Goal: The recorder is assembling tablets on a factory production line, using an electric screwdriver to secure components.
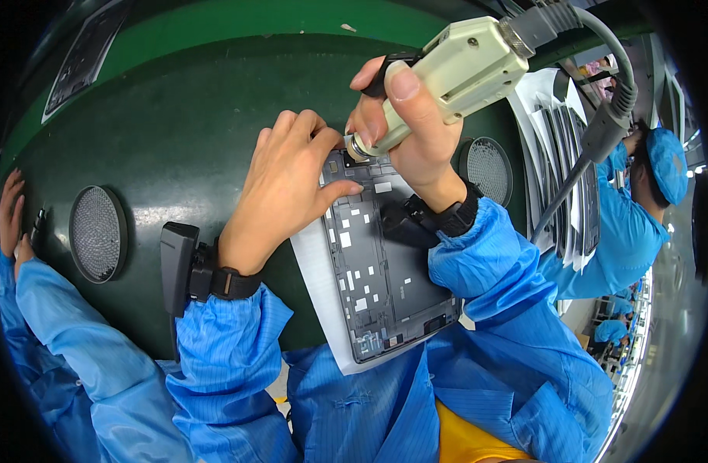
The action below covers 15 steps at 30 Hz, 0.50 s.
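A cream-coloured electric screwdriver [466, 69] is gripped in my right hand [420, 116], slanting down to the left. Its tip meets the far end of a dark grey flat device housing [412, 278], which looks like a tablet's rear shell with small white patches. At that far left corner, my left hand [288, 174] holds the housing, thumb laid across its face and fingers curled close beside the tip. Whether those fingers also pinch a small part is hidden. Under the housing lies a white sheet [315, 270], showing along the left side.
Round trays of small parts stand at left [98, 234] and right [487, 171]. A stack of dark panels with white sheets [562, 170] lies at right. The screwdriver's cable [613, 108] hangs there. Co-workers' sleeves are at left [76, 316] and right [613, 231].
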Each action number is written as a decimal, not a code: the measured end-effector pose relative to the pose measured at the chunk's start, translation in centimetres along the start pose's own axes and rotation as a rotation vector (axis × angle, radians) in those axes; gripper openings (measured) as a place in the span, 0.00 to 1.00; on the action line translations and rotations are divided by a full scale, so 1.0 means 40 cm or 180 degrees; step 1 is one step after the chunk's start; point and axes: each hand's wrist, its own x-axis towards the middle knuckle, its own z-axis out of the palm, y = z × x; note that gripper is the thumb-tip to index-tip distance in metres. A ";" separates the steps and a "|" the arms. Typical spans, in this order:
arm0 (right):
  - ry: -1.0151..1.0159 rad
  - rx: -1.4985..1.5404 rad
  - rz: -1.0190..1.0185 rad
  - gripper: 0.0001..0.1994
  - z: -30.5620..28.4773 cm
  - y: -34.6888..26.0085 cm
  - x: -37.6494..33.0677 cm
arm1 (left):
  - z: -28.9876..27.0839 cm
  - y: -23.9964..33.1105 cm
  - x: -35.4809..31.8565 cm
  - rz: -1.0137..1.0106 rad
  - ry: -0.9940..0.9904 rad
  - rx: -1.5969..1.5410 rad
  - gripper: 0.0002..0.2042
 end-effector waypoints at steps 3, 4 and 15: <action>-0.0013 0.0042 -0.0069 0.22 -0.002 0.003 0.005 | 0.000 0.000 0.000 -0.0019 0.0022 0.0030 0.24; 0.0004 0.0043 -0.0091 0.22 -0.007 0.001 0.006 | 0.002 0.001 0.005 0.0005 0.0018 0.0041 0.24; 0.0166 0.0568 -0.0044 0.25 -0.022 -0.043 0.003 | 0.014 0.007 0.008 0.0194 0.0357 -0.0234 0.11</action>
